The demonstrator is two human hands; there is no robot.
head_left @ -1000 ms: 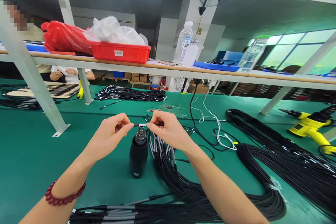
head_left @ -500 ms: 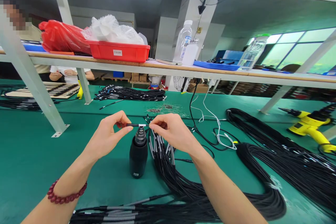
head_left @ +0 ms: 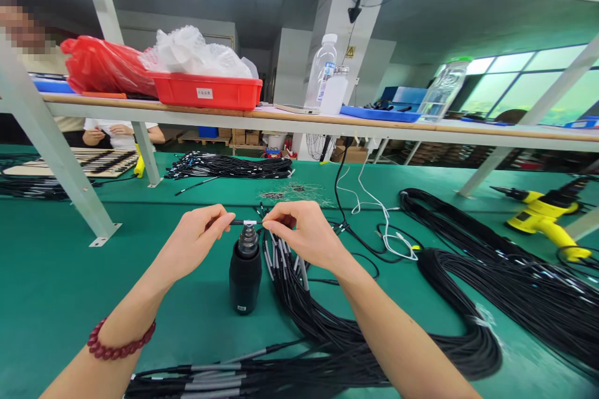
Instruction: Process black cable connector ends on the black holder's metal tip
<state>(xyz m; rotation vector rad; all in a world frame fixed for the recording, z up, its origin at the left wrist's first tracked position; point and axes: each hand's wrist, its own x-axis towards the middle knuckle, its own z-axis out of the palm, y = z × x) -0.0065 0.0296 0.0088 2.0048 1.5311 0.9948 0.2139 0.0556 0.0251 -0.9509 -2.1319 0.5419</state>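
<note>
Black cable is the item under handling: a short length of black cable carrying a white sleeve is held level between both hands, just above the ribbed grey cap of a black insulated flask. It does not appear to touch the cap. The left hand is closed in a tight pinch on the cable, and the right hand is pinched just as closely on the far side of the sleeve. The hands are almost touching, with no slack visible between them. The fingers hide the cable's ends, so its full length cannot be confirmed.

Assessed as sound practice: both pinches sit close to the sleeve, which limits bending and slipping, and the raised wrists keep the work clear of the flask. Keeping that short span taut and level would protect the sleeve's position.

A bundle of black cables with grey sleeves lies beside the flask on the green bench mat. A red beaded bracelet circles the left wrist. A yellow power tool lies further right, and a co-worker's hands are visible beyond the bench.
</note>
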